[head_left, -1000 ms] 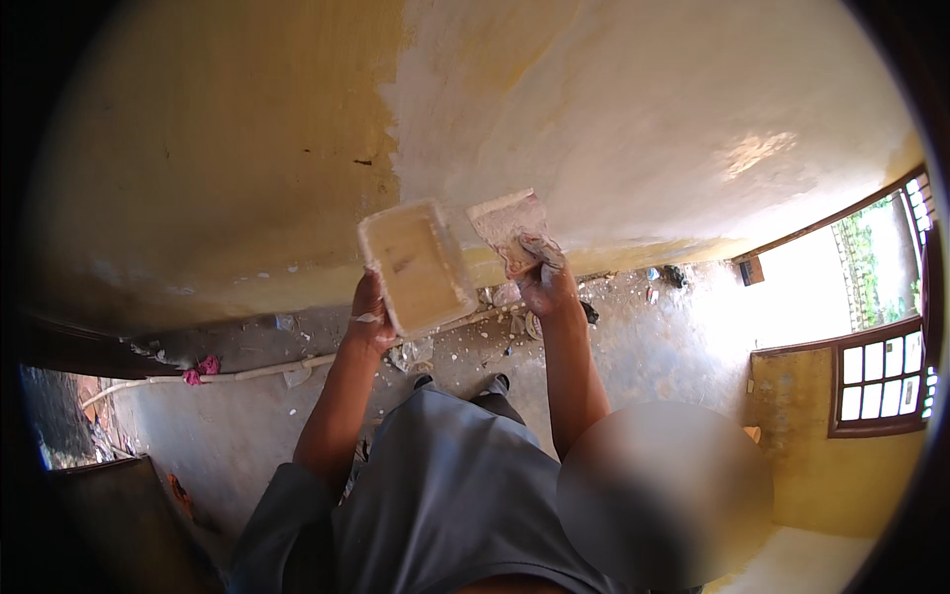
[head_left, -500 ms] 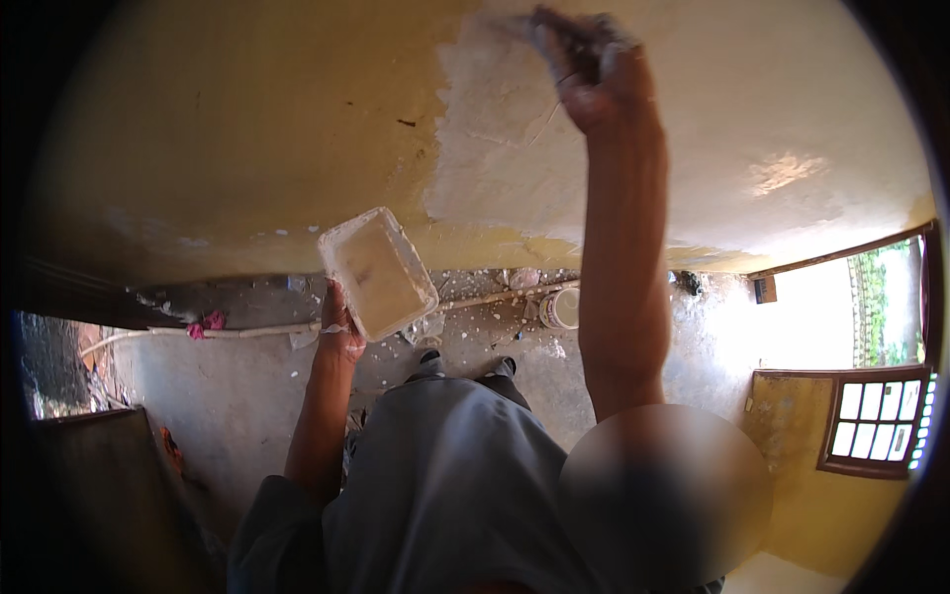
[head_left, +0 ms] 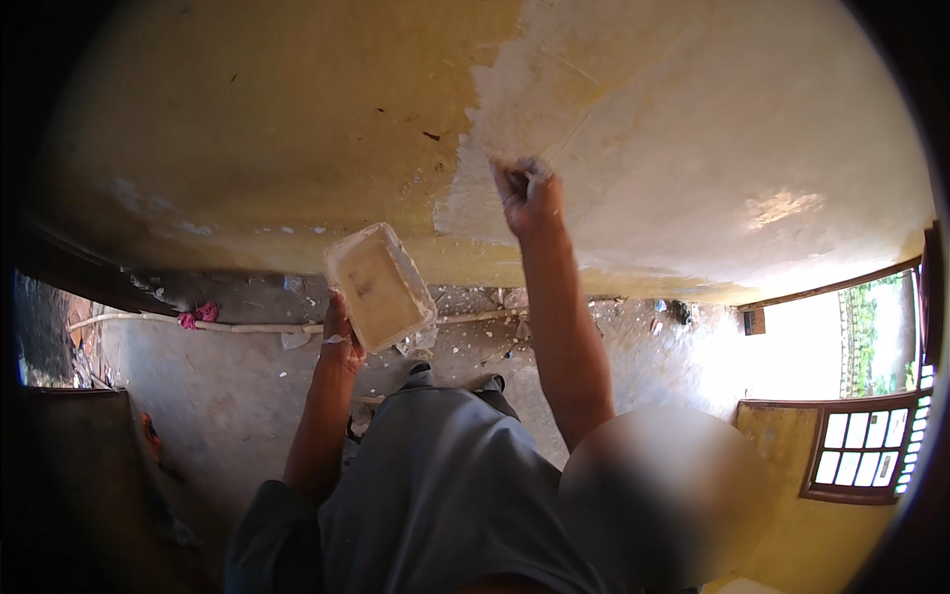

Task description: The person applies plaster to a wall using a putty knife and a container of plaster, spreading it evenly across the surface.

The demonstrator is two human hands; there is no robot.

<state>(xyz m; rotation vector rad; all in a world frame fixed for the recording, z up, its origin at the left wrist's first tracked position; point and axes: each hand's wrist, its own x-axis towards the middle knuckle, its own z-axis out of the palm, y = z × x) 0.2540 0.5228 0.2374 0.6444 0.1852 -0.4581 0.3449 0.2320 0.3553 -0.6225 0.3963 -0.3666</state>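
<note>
My left hand (head_left: pixel 341 337) grips a shallow rectangular cream tub (head_left: pixel 408 322) by its near left side. The tub is tilted, and a thin pale layer with a darker smudge lies in its bottom. My right hand (head_left: pixel 531 201) is raised against the wall in front of me, its fingers closed. Something small and greyish shows at the fingers, but blur hides what it is. On that wall a whitish coat (head_left: pixel 653 168) covers the right part, with a ragged edge against the bare yellow paint (head_left: pixel 297 129) at the left.
A long pale pole (head_left: pixel 247 328) lies along the floor below the wall, with a pink cloth (head_left: pixel 203 315) on it. White flakes and scraps litter the floor near my feet (head_left: pixel 421 369). A barred window (head_left: pixel 861 447) and a bright doorway (head_left: pixel 802 346) stand at the right.
My right hand has come down and to the left, from high on the wall to lower on the whitish coat. The tub has stayed in my left hand, nearly in place.
</note>
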